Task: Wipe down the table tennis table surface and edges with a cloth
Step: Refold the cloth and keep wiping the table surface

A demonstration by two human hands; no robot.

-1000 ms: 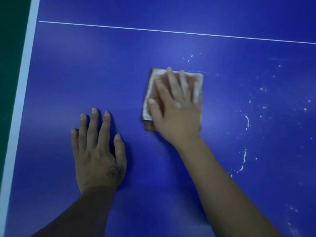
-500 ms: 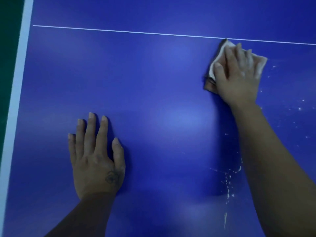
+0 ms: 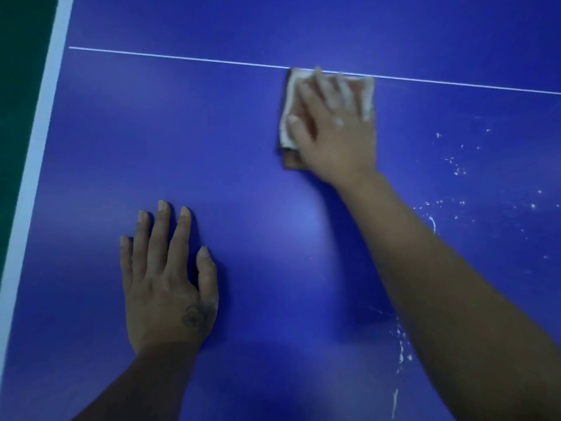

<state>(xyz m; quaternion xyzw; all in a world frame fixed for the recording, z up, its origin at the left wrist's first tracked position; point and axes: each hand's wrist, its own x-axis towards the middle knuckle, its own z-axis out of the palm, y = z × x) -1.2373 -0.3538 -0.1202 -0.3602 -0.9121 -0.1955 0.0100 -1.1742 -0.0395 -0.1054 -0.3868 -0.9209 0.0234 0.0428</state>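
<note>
The blue table tennis table (image 3: 212,141) fills the view. A folded whitish cloth (image 3: 288,117) lies flat on it just below the thin white centre line (image 3: 182,57). My right hand (image 3: 337,132) presses on the cloth with straight, spread fingers. My left hand (image 3: 170,284) rests flat on the bare blue surface nearer to me, fingers straight, holding nothing.
The table's white left edge stripe (image 3: 36,165) runs from top to bottom, with dark green floor (image 3: 18,71) beyond it. White specks and smears (image 3: 455,168) dot the surface at the right, and more residue (image 3: 400,344) lies beside my right forearm.
My right hand has swept the cloth from the far right back leftward along the centre line, after first pushing it away and rightward. My left hand has stayed planted.
</note>
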